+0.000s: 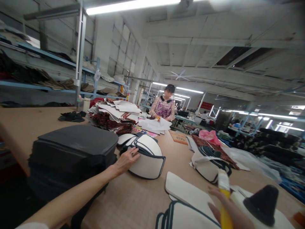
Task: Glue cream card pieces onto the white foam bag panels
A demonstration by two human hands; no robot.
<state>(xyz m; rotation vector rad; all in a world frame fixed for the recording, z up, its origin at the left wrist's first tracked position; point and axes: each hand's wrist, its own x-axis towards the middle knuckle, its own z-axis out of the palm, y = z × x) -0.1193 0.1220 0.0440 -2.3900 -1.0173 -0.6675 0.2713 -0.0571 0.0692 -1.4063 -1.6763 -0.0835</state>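
My left hand (130, 158) reaches across to a pile of cream panels with dark edging. Its fingers curl over the upper left edge of the front cream panel (149, 166), while the thumb is hidden. More edged panels (150, 143) lie fanned out behind it. Blurred at the lower right, my right hand (224, 203) grips a paintbrush (224, 190) with a yellow handle and pale bristles pointing up. Below the brush's left side lie a plain cream piece (188, 187) and a stack of dark-edged cream pieces (186, 216).
A tall stack of black sheets (76, 143) stands left of my forearm. Behind are piled white and red pieces (116, 113). A dark cone-shaped object (263, 203) stands at right, near more curved panels (207, 168). Across the table (173, 152), a person (164, 106) handles white sheets.
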